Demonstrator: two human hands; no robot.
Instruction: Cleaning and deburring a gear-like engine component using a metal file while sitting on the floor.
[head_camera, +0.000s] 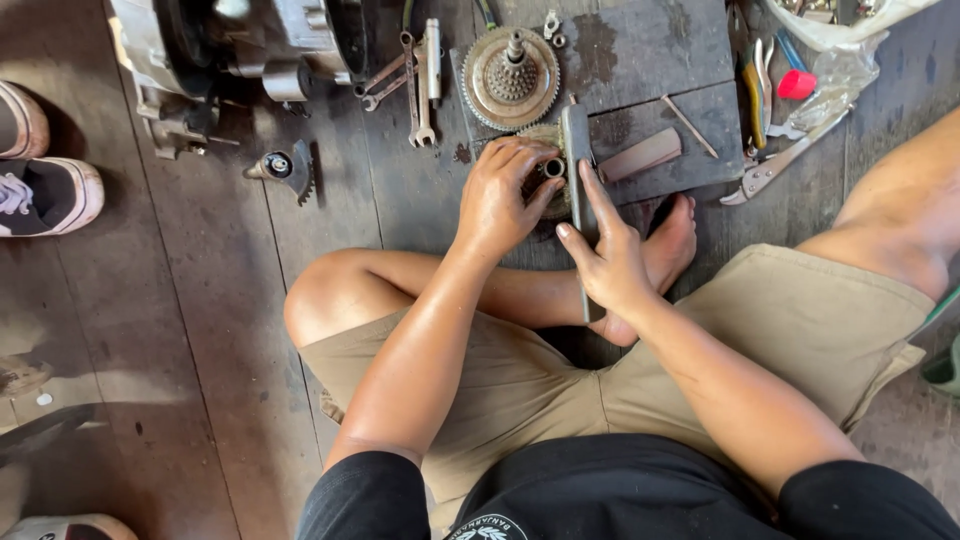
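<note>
The person sits cross-legged on the dark wooden floor, both bare hands working over a round toothed gear part that lies on the floor just ahead of the shins, at twelve o'clock from the knees. The left hand rests on top of that part, its fingers curled around the small hollow hub at its middle and gripping it. The right hand is clenched around a long flat grey metal bar; the bar runs from under the palm up toward twelve o'clock, lying just against the right edge of the gear part, with the forefinger stretched along it. A bare foot shows just beside the right hand at three o'clock. Beyond the hands, at twelve o'clock, a larger rusty clutch gear with a splined shaft stands on a dark board. A pair of wrenches lies at eleven o'clock of it, and an engine casing fills the far ten o'clock corner. A small sprocket piece lies at nine o'clock of the left hand, well apart. At two o'clock are pliers and a red-capped tool. Someone else's sneakers stand at the far nine o'clock edge.
</note>
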